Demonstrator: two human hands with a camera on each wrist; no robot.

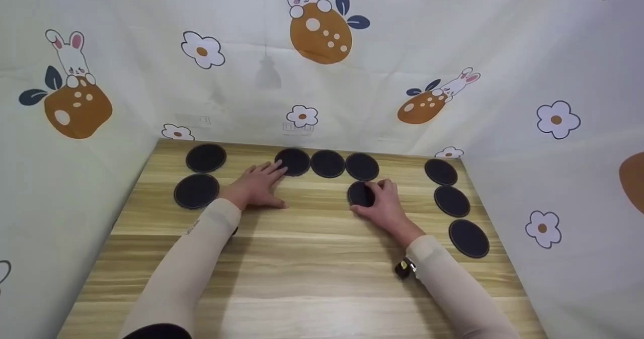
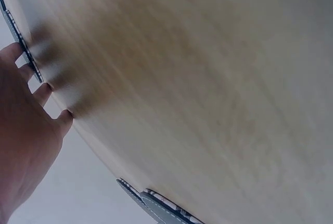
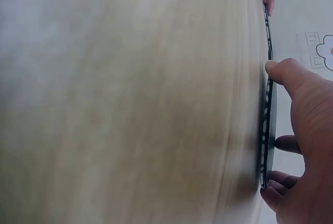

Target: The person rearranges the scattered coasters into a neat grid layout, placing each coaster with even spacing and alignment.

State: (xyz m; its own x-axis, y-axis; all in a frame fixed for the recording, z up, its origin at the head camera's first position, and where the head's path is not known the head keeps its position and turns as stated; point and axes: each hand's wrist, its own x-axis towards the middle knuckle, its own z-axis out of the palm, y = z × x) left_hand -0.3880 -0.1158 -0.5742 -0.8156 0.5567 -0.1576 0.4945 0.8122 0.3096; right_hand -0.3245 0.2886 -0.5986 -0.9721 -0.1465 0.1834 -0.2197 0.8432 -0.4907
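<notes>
My right hand point(image 1: 387, 208) grips a round black coaster point(image 1: 359, 194) by its edges, thumb on the near side and fingers on the far side. That coaster lies just below the right-hand one point(image 1: 362, 166) of a row of three; in the right wrist view, the held coaster point(image 3: 266, 130) is seen edge-on. My left hand point(image 1: 255, 185) is spread low over the wood, its fingertips touching the left coaster point(image 1: 296, 161) of the row. Between those two lies the middle coaster point(image 1: 328, 163).
Two more coasters sit on the left, a far one point(image 1: 206, 158) and a near one point(image 1: 196, 191). Along the right edge a column of three runs down, with its middle coaster point(image 1: 452, 201). Patterned cloth point(image 1: 241, 92) walls the wooden table point(image 1: 302, 268) at the back and sides.
</notes>
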